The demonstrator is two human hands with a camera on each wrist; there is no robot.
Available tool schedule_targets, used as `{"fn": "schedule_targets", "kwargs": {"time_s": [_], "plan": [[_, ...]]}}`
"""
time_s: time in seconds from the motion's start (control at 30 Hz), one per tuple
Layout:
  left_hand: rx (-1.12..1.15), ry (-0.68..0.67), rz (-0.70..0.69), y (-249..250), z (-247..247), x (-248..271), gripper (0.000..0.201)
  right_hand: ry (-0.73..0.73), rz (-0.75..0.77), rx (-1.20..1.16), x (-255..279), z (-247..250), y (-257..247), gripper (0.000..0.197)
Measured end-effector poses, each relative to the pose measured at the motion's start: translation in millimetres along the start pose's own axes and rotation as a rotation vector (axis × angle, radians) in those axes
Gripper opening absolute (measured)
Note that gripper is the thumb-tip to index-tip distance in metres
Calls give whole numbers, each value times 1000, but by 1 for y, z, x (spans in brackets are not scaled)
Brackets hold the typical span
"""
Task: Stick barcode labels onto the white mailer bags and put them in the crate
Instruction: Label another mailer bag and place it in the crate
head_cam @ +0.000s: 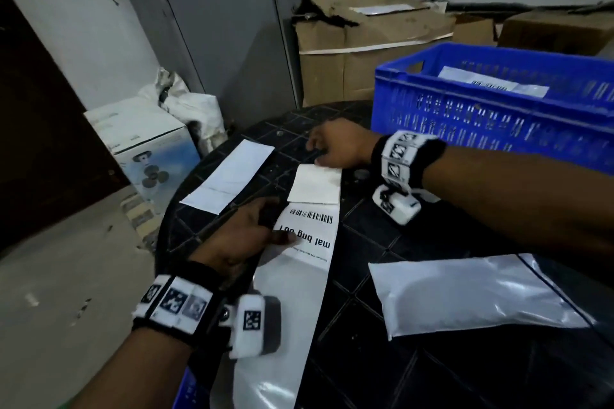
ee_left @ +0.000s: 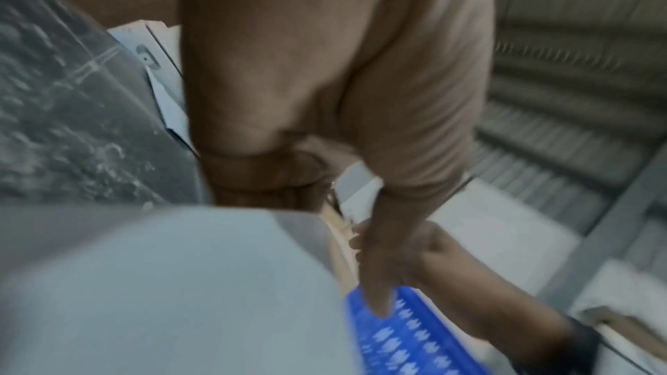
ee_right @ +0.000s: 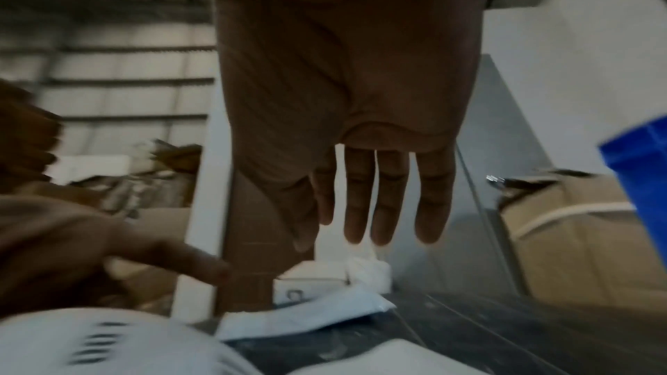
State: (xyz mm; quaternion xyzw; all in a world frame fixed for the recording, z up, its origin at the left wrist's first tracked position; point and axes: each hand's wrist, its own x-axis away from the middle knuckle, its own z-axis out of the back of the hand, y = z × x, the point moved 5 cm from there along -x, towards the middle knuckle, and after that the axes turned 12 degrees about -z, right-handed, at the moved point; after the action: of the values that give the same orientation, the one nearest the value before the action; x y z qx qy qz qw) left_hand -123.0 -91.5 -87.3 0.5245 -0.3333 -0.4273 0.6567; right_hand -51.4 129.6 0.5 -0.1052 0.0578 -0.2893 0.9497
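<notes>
A long white mailer bag [head_cam: 285, 295] lies over the near edge of the black table [head_cam: 382, 236], with a barcode label [head_cam: 307, 236] on its far end. My left hand [head_cam: 275, 229] pinches that end, thumb on the label. My right hand [head_cam: 319, 151] reaches across to the far side with its fingers [ee_right: 379, 210] straight, just beyond a small white sheet [head_cam: 315, 188]; whether it touches the sheet I cannot tell. A second mailer bag [head_cam: 465, 295] lies flat at the right. The blue crate [head_cam: 498, 109] stands at the back right with a labelled bag [head_cam: 491, 83] inside.
A long white strip [head_cam: 229, 176] lies on the table's left side. Cardboard boxes [head_cam: 365, 53] stand behind the table. On the floor at the left are a white fan carton [head_cam: 143, 143] and a white sack [head_cam: 192, 109]. Grey cabinet doors [head_cam: 216, 26] close the back.
</notes>
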Motion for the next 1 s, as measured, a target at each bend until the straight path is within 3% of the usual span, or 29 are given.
{"fn": "schedule_targets", "kwargs": {"time_s": [0.1,0.2,0.27,0.47,0.6,0.77,1.0], "plan": [[61,53,-110,10,-1,19,94,7,200,-48,61,16,-33,35],[18,174,-237,31,-9,42,77,9,304,-150,121,25,-51,36],[-23,253,-298,37,-17,60,67,23,316,-238,155,25,-54,33],[-151,289,-385,30,-63,107,64,45,258,-367,223,-11,-46,34],[-145,364,-448,36,-75,110,75,129,199,-311,227,-27,-42,44],[-20,428,-500,46,-78,113,70,123,126,-439,216,-28,-41,35],[-261,515,-466,32,-66,121,76,145,154,-343,226,-34,-57,26]]}}
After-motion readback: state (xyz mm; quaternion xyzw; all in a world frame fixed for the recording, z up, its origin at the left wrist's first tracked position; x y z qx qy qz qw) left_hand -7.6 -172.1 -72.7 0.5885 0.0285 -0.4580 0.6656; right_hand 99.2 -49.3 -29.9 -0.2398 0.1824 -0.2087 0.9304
